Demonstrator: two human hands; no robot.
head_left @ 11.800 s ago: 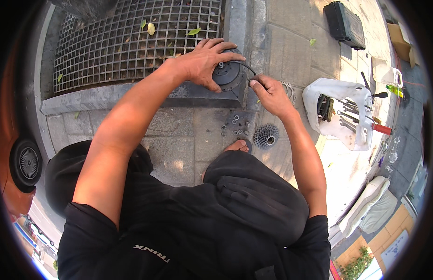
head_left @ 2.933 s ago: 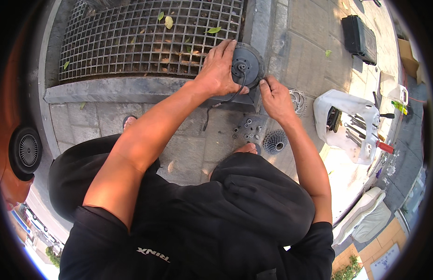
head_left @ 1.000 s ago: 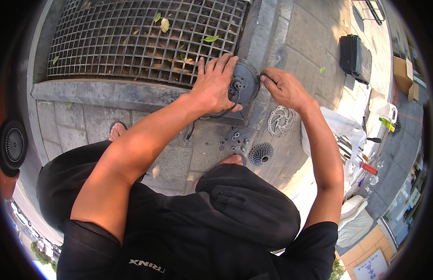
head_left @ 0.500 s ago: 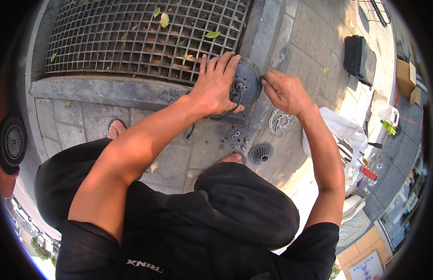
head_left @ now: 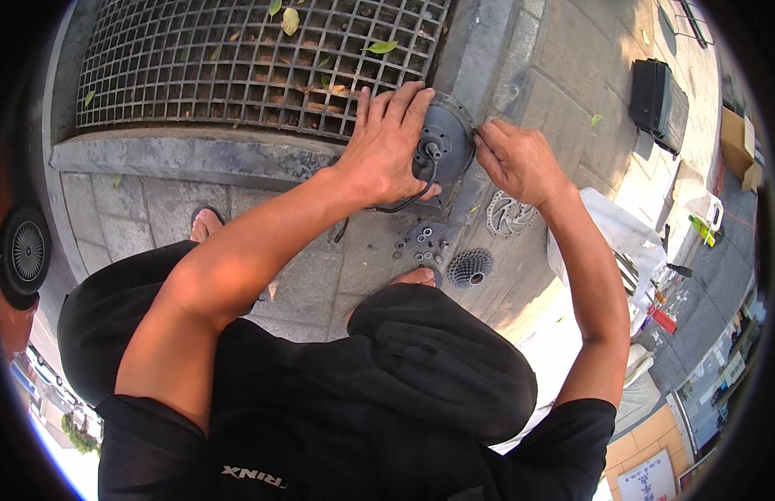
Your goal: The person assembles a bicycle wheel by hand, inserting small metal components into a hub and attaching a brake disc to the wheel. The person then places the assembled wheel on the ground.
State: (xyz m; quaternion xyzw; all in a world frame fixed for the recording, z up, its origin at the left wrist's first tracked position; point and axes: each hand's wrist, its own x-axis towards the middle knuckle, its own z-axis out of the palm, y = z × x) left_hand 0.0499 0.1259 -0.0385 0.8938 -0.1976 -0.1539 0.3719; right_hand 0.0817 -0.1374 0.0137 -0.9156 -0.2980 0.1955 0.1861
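Left hand (head_left: 393, 144) spread, clasping dark round hub (head_left: 451, 140) — right hand (head_left: 516, 160) curled at its edge, cannot tell whether gripping anything.

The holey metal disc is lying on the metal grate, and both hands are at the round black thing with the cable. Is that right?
Not quite: in the head view, the holey metal disc lies on the pavement near the gear stack, not on the metal grate. The left hand and right hand are at the round black thing.
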